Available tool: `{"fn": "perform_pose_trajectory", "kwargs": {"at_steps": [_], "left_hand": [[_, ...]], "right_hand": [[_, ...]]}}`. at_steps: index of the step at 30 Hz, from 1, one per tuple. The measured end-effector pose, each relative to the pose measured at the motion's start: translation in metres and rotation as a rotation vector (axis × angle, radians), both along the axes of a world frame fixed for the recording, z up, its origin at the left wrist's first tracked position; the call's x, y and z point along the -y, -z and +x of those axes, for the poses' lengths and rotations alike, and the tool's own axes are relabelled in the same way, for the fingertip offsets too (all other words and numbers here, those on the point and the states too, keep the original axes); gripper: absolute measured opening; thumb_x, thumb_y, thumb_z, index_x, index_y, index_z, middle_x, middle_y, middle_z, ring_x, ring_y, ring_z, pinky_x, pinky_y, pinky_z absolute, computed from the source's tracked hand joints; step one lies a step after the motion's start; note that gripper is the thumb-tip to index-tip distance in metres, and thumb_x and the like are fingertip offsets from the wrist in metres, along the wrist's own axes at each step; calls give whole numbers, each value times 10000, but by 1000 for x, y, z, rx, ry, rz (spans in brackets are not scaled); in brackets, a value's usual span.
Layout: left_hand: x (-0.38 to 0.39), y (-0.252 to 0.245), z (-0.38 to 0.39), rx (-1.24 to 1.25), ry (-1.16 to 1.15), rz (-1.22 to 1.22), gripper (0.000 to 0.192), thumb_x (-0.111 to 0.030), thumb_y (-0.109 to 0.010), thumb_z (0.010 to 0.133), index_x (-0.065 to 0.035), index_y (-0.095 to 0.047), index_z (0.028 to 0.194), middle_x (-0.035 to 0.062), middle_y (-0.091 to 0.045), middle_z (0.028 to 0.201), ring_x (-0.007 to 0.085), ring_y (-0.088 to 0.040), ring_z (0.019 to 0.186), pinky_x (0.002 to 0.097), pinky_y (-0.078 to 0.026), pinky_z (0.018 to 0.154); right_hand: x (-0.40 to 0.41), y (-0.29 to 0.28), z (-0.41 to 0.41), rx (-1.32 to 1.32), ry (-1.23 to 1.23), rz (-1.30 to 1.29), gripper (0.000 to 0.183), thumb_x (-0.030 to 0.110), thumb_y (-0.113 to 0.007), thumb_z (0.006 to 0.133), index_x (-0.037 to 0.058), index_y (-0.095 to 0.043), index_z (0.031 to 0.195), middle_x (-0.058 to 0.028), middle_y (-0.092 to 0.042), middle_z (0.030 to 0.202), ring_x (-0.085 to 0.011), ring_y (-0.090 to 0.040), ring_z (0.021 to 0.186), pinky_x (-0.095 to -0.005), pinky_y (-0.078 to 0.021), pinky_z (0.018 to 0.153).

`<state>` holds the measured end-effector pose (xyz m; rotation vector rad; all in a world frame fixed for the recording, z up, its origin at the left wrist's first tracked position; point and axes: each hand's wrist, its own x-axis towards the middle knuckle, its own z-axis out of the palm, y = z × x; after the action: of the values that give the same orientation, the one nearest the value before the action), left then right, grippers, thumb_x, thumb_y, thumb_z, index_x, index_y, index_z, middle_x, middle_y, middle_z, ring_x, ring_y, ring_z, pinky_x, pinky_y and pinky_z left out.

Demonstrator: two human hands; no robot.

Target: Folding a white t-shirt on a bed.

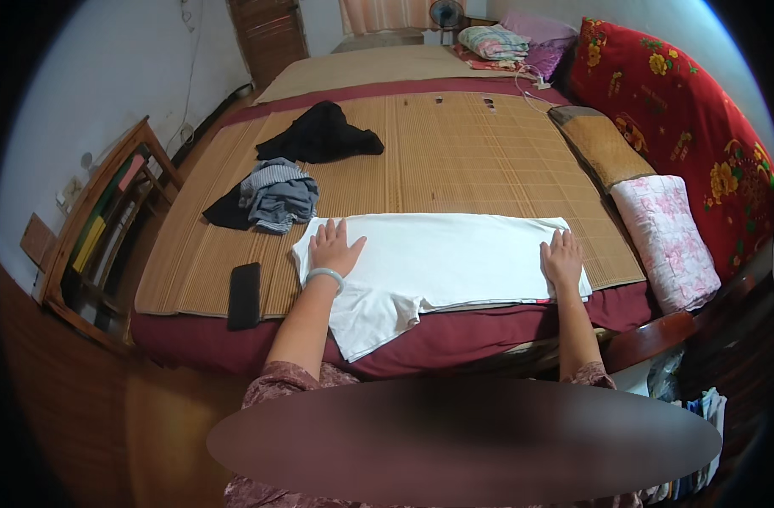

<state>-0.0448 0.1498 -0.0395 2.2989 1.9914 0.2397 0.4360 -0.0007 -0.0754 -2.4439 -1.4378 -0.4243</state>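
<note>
A white short-sleeved shirt (pixel 450 257) lies sideways along the near edge of a bamboo sleeping mat (pixel 463 165), folded so that one sleeve hangs over the dark red bedsheet (pixel 476 336). My left hand (pixel 335 249), with a pale bangle at its wrist, rests flat on the shoulder end with fingers spread. Flat on the shirt's hem end at the right is my right hand (pixel 562 259), its fingers extended. Beyond my left hand sits a crumpled grey and striped garment (pixel 282 193) partly over a black cloth; another black garment (pixel 320 134) lies farther back.
A black smartphone (pixel 244 296) lies at the mat's near left corner. On the right are a folded pink-and-white quilt (pixel 666 241), a brown pillow (pixel 603 143) and a red floral cover (pixel 673 108). A wooden frame (pixel 101 203) stands left of the bed.
</note>
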Motion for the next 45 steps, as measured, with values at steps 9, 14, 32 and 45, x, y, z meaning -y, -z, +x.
{"fn": "perform_pose_trajectory", "kwargs": {"at_steps": [9, 14, 32, 45], "left_hand": [[1, 13, -2, -7, -24, 61, 775, -617, -417, 955, -129, -311, 1548, 140, -246, 1623, 322, -200, 1504, 477, -128, 1209], [2, 13, -5, 13, -1, 87, 757, -596, -438, 957, -125, -330, 1539, 143, -265, 1616, 329, -217, 1496, 480, -137, 1204], [-8, 16, -7, 13, 91, 146, 690, -546, -468, 968, -147, -358, 1521, 136, -314, 1595, 327, -252, 1481, 469, -152, 1202], [-3, 13, -18, -35, 40, 110, 690, -555, -448, 973, -173, -336, 1537, 116, -282, 1613, 301, -230, 1495, 456, -141, 1208]], "right_hand": [[-4, -9, -6, -37, 34, -90, 656, 469, -469, 944, 37, -472, 1438, -236, -420, 1502, -357, -381, 1413, -508, -252, 1168], [-29, -17, -44, -56, -5, -170, 645, 459, -487, 968, 30, -441, 1448, -216, -370, 1536, -362, -264, 1470, -676, -135, 1148], [-25, -12, -13, -141, 7, -158, 720, 528, -389, 980, 39, -361, 1509, -214, -308, 1578, -332, -260, 1483, -528, -146, 1200], [-35, -29, -179, -110, -577, -181, 622, 455, -473, 964, 11, -459, 1400, -209, -454, 1445, -374, -359, 1402, -708, -273, 1064]]}}
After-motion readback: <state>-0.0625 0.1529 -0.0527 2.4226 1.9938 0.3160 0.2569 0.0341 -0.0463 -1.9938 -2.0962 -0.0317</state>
